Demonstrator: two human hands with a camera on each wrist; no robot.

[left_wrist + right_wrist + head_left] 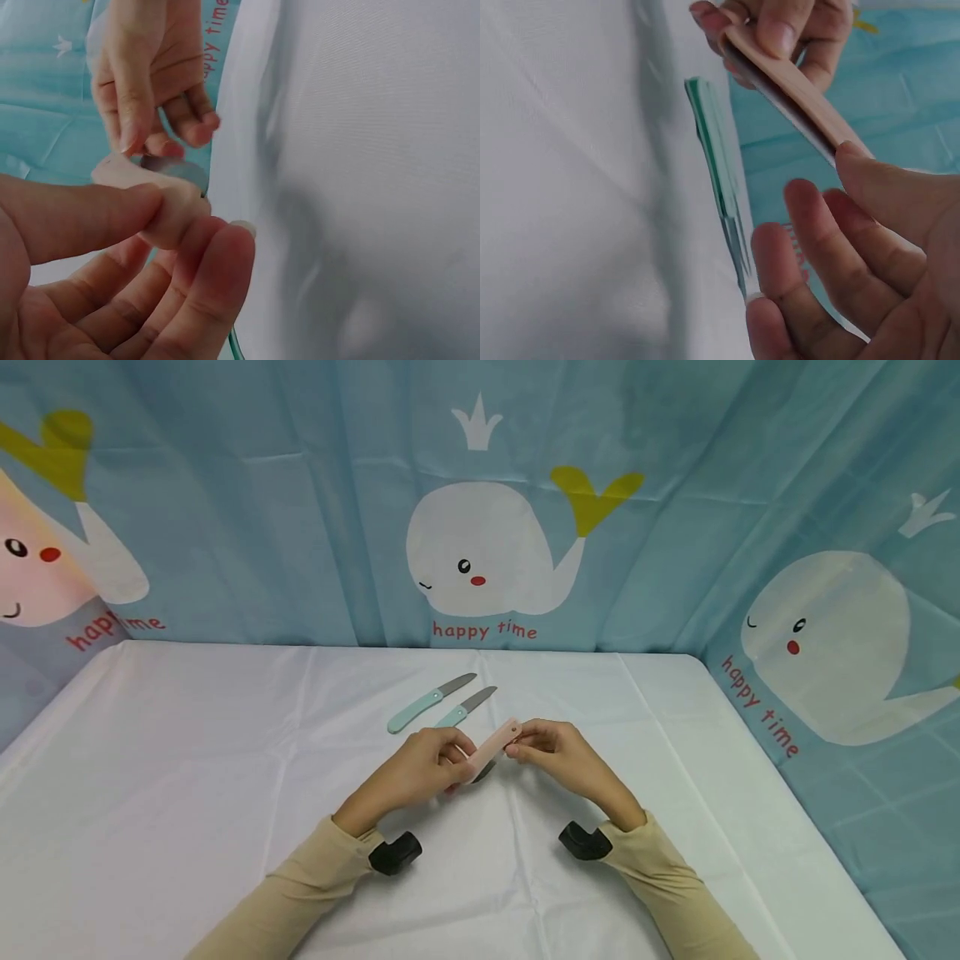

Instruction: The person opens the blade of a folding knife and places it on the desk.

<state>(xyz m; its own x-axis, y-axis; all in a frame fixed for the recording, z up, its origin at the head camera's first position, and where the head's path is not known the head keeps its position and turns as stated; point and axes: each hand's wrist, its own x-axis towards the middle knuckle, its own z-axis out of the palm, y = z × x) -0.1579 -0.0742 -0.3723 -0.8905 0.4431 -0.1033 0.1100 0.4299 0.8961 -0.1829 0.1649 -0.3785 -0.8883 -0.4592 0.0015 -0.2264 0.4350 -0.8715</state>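
Observation:
A pink-handled folding knife point(495, 748) is held up over the white table. My left hand point(427, 764) pinches one end of its handle between thumb and fingers. Part of the dark blade point(484, 772) shows below the handle in the head view. In the right wrist view, the blade lies along the handle's slot, mostly tucked in. My right hand point(558, 753) is at the pivot end, its thumb touching the handle point(802, 94) while its other fingers are spread apart from it. Beyond the hands lie two mint-handled folding knives, one point(416, 710) farther back, the other point(454, 717) partly hidden behind my left hand.
A white cloth covers the table point(187, 752). Blue curtains point(315, 527) printed with whales stand along its back and sides. Each wrist carries a black camera mount, such as the left one point(396, 853).

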